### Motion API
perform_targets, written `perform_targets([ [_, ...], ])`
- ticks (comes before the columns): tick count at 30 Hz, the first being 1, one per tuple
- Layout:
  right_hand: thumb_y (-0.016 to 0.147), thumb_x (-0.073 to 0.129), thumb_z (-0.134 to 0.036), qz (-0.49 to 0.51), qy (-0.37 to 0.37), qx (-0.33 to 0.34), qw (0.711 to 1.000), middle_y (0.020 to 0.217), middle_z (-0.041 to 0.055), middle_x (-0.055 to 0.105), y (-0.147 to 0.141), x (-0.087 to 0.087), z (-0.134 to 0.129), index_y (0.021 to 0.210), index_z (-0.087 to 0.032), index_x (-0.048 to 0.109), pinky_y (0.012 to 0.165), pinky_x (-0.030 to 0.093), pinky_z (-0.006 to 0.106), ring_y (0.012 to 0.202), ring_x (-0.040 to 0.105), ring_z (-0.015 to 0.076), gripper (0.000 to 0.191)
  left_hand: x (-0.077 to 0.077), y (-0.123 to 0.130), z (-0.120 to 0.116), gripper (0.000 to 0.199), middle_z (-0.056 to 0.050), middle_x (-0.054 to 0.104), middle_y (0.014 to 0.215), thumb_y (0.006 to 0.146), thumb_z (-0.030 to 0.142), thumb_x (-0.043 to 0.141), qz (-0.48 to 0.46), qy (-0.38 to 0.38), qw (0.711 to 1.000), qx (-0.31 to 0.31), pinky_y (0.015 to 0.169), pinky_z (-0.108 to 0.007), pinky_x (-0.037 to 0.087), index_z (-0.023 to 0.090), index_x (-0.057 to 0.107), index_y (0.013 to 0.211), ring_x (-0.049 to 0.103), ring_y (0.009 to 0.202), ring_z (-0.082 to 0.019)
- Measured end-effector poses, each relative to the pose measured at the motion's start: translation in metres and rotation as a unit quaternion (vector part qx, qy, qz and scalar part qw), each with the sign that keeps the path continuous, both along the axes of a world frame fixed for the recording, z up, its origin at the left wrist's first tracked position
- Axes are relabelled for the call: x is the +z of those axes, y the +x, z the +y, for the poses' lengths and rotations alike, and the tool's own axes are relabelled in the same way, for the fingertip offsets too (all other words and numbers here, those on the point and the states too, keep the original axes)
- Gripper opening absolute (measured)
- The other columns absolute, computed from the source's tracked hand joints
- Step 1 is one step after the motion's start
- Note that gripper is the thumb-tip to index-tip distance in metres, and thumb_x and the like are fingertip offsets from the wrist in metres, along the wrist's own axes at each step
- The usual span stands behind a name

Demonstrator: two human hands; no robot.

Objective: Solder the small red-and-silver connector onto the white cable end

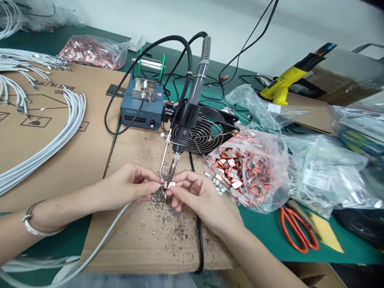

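Observation:
Between thumb and forefinger, my left hand [140,183] pinches the end of a white cable [111,229], whose length trails down to the lower left. My right hand [196,192] holds a small red and white connector [171,185] by its edge, against the cable end. Right above the connector is the tip of a soldering iron [171,175], clamped upright in a stand. A thin metal solder feed tube [164,158] comes down beside the iron tip. Under my fingers lie solder crumbs [159,197] on a cardboard sheet [129,248].
A blue soldering unit [139,110] and a solder spool [150,65] stand behind. A fan [204,134] sits behind the iron. At the right are an opened bag of connectors [252,172] and red-handled scissors [298,230]. Bundled white cables [57,138] lie left.

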State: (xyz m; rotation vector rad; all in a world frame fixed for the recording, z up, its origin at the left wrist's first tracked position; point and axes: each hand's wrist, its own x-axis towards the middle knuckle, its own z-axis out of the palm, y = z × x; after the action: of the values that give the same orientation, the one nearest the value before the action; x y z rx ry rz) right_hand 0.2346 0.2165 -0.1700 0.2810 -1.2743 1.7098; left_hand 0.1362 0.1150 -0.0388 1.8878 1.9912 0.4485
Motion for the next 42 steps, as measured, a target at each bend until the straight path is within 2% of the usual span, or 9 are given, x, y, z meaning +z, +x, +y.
perform_targets([
  [5, 0.071, 0.072, -0.030, -0.003, -0.003, -0.009, 1.000, 0.070, 0.0032, 0.065, 0.0012, 0.0004, -0.0012, 0.082, -0.013, 0.056, 0.044, 0.044, 0.013, 0.046, 0.054, 0.0041, 0.027, -0.0007, 0.0014, -0.0009, 0.021, 0.002, 0.052, 0.062, 0.081, 0.028, 0.055, -0.007, 0.003, 1.000, 0.011, 0.049, -0.015, 0.037, 0.009, 0.060, 0.088, 0.046, 0.059, -0.007],
  [15, 0.075, 0.069, -0.020, 0.043, 0.019, 0.001, 0.999, 0.070, 0.0046, 0.068, 0.0051, -0.0018, -0.0015, 0.081, -0.014, 0.062, 0.046, 0.040, 0.012, 0.049, 0.049, 0.0033, 0.012, -0.0015, -0.0017, -0.0032, 0.023, 0.001, 0.054, 0.064, 0.082, 0.032, 0.056, -0.043, -0.004, 0.999, -0.010, 0.050, -0.014, 0.037, 0.011, 0.062, 0.088, 0.044, 0.058, -0.006],
  [22, 0.075, 0.071, -0.023, 0.049, 0.036, -0.004, 0.998, 0.074, 0.0064, 0.069, 0.0032, -0.0050, 0.0014, 0.085, -0.014, 0.063, 0.047, 0.039, 0.011, 0.054, 0.054, 0.0040, 0.015, -0.0002, -0.0015, -0.0020, 0.020, 0.002, 0.054, 0.063, 0.081, 0.029, 0.058, -0.066, -0.023, 0.998, -0.001, 0.049, -0.014, 0.038, 0.009, 0.061, 0.084, 0.046, 0.056, -0.005],
  [28, 0.074, 0.071, -0.025, 0.042, 0.035, -0.001, 0.998, 0.073, 0.0059, 0.069, 0.0035, -0.0046, 0.0023, 0.083, -0.016, 0.064, 0.047, 0.038, 0.012, 0.054, 0.054, 0.0051, 0.015, 0.0020, -0.0003, 0.0007, 0.018, 0.003, 0.054, 0.061, 0.082, 0.027, 0.056, -0.066, -0.030, 0.997, -0.027, 0.049, -0.012, 0.037, 0.009, 0.061, 0.082, 0.044, 0.054, -0.004],
  [34, 0.072, 0.072, -0.028, 0.027, 0.024, -0.011, 0.999, 0.070, 0.0063, 0.068, 0.0038, -0.0006, 0.0009, 0.081, -0.014, 0.063, 0.045, 0.035, 0.013, 0.051, 0.051, 0.0047, 0.019, 0.0015, 0.0004, -0.0005, 0.020, 0.002, 0.052, 0.060, 0.080, 0.029, 0.057, -0.044, -0.025, 0.999, -0.005, 0.048, -0.014, 0.037, 0.010, 0.060, 0.082, 0.043, 0.053, -0.005],
  [42, 0.069, 0.072, -0.029, -0.014, 0.009, -0.042, 0.999, 0.067, 0.0059, 0.067, 0.0040, 0.0037, -0.0034, 0.079, -0.012, 0.059, 0.042, 0.034, 0.016, 0.045, 0.045, 0.0041, 0.023, -0.0011, -0.0012, 0.0003, 0.026, 0.001, 0.050, 0.063, 0.081, 0.032, 0.053, 0.030, -0.017, 0.999, -0.010, 0.049, -0.017, 0.037, 0.009, 0.063, 0.085, 0.042, 0.056, -0.008],
])
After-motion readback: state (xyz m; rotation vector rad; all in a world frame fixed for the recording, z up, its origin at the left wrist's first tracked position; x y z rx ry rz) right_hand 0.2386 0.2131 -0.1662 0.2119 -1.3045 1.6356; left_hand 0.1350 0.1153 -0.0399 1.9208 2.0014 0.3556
